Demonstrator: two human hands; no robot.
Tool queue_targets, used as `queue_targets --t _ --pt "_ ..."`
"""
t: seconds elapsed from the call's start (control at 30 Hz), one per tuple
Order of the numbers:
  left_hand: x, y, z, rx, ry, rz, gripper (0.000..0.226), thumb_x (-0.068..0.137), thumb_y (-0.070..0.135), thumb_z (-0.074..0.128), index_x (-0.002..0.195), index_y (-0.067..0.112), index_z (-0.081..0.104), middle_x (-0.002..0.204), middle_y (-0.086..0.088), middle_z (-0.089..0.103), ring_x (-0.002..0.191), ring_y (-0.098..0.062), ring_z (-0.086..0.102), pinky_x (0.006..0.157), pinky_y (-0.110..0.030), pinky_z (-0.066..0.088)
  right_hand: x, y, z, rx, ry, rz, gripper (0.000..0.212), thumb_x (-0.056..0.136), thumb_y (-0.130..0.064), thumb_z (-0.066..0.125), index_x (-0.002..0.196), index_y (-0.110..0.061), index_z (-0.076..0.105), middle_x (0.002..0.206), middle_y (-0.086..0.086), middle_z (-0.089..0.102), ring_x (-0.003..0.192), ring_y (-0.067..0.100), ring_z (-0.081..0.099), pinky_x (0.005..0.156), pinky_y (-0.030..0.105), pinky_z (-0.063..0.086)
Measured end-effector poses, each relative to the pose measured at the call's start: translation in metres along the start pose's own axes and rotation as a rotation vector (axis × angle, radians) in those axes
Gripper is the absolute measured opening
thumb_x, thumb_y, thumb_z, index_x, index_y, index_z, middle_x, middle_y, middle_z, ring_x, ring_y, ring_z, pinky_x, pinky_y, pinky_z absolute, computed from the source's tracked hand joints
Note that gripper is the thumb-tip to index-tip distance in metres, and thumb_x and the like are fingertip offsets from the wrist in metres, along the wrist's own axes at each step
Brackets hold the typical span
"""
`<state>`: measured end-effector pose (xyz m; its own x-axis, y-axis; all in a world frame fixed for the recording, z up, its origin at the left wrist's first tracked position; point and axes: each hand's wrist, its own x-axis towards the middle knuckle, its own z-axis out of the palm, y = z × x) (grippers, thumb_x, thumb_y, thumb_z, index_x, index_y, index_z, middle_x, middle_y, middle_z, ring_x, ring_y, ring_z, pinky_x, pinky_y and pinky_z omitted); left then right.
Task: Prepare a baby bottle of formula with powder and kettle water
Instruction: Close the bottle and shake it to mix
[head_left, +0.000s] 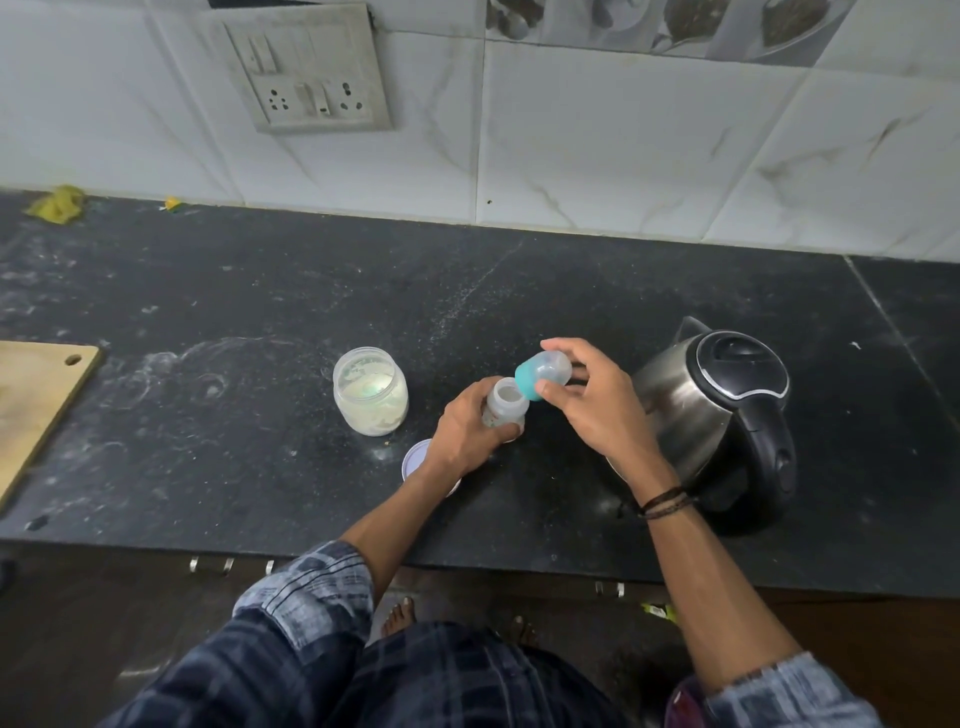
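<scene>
A person stands at a dark stone worktop (260, 291), the left hand (467, 434) wrapped round a small clear baby bottle (508, 402) that stands upright on the stone between an open powder jar (370, 397) and a steel kettle (722, 410); the right hand (597, 410) pinches the bottle's teal-ringed cap (543, 374) between thumb and fingertips, tilted just above the open mouth; the bottle looks like light, stiff plastic, easily tipped, so a grip low round its body seems the sound one, while the cap is best taken by its teal collar rather than the clear dome; what the bottle holds, if anything, is hard to tell from this angle; the jar, partly full of pale powder, stands uncovered, its round lid (415, 460) lying flat partly under the left wrist; the kettle, lid closed and probably the heaviest item, turns its black handle toward the person; white smears dust the stone, which may be slick; a wooden board (36, 410) lies at the left edge, a yellow cloth (54, 203) by the tiled wall (623, 145), a switch panel (306, 73) above.
</scene>
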<state>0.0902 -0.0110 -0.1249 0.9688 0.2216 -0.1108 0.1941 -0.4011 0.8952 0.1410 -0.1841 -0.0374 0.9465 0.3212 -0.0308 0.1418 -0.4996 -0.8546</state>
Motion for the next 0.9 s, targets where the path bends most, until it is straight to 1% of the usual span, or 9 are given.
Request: queue_targets --t 0.13,0.23,0.37,0.47,0.57,0.67,0.73,0.9 --pt "0.000 -0.002 0.000 0.016 -0.013 0.004 0.063 0.077 0.026 0.083 0.133 0.027 0.055 0.124 0.006 0.063 0.110 -0.014 0.061 0.100 -0.041 0.052 0.000 -0.004 0.004 -0.041 -0.078 -0.015 0.047 0.088 -0.017 0.077 0.127 -0.038 0.064 0.123 -0.008 0.065 0.101 0.005 0.069 0.094 0.039 0.059" --pt "0.000 -0.001 0.001 0.016 -0.009 0.011 0.062 0.077 0.027 0.082 0.133 0.026 0.055 0.123 0.006 0.063 0.109 -0.014 0.061 0.099 -0.040 0.052 -0.001 -0.006 0.010 -0.080 -0.093 -0.038 0.048 0.087 -0.015 0.078 0.128 -0.037 0.064 0.123 -0.008 0.064 0.101 0.007 0.070 0.093 0.039 0.059" --pt "0.000 -0.001 0.001 0.005 -0.005 0.009 0.061 0.076 0.027 0.082 0.132 0.026 0.055 0.121 0.006 0.063 0.107 -0.013 0.061 0.096 -0.041 0.052 0.001 -0.010 0.015 -0.164 -0.119 -0.068 0.051 0.088 -0.013 0.078 0.132 -0.034 0.063 0.128 -0.006 0.061 0.107 0.011 0.067 0.093 0.038 0.060" --pt "0.000 -0.001 0.001 0.000 -0.002 0.004 0.060 0.075 0.027 0.082 0.130 0.027 0.056 0.118 0.007 0.063 0.105 -0.013 0.061 0.095 -0.042 0.052 0.002 -0.014 0.017 -0.230 -0.138 -0.072 0.051 0.089 -0.016 0.078 0.133 -0.036 0.062 0.128 -0.007 0.060 0.104 0.012 0.068 0.093 0.038 0.060" --pt "0.000 -0.001 0.001 0.000 -0.005 -0.004 0.060 0.075 0.028 0.082 0.129 0.028 0.055 0.118 0.007 0.063 0.105 -0.013 0.061 0.095 -0.042 0.052 0.004 -0.019 0.018 -0.301 -0.156 -0.071 0.052 0.090 -0.019 0.077 0.136 -0.035 0.061 0.127 -0.007 0.058 0.108 0.016 0.067 0.095 0.039 0.058" --pt "0.001 -0.002 0.000 0.005 -0.022 0.000 0.059 0.077 0.027 0.081 0.129 0.028 0.055 0.121 0.006 0.061 0.107 -0.013 0.060 0.096 -0.042 0.052 0.006 -0.023 0.019 -0.356 -0.157 -0.087 0.053 0.089 -0.023 0.078 0.138 -0.034 0.060 0.127 -0.007 0.058 0.107 0.017 0.065 0.095 0.040 0.057" --pt "0.001 -0.002 0.000 0.006 -0.019 -0.006 0.060 0.076 0.028 0.082 0.129 0.028 0.055 0.122 0.006 0.062 0.108 -0.013 0.060 0.096 -0.042 0.052 0.007 -0.023 0.020 -0.366 -0.148 -0.100 0.053 0.088 -0.024 0.078 0.137 -0.035 0.061 0.123 -0.007 0.059 0.105 0.016 0.064 0.094 0.040 0.056" --pt "0.002 -0.004 0.001 0.005 -0.017 -0.013 0.062 0.074 0.030 0.082 0.129 0.028 0.055 0.121 0.007 0.063 0.108 -0.012 0.061 0.096 -0.042 0.052 0.008 -0.021 0.025 -0.369 -0.130 -0.102 0.056 0.085 -0.025 0.079 0.137 -0.034 0.060 0.121 -0.007 0.060 0.109 0.016 0.062 0.094 0.043 0.056"
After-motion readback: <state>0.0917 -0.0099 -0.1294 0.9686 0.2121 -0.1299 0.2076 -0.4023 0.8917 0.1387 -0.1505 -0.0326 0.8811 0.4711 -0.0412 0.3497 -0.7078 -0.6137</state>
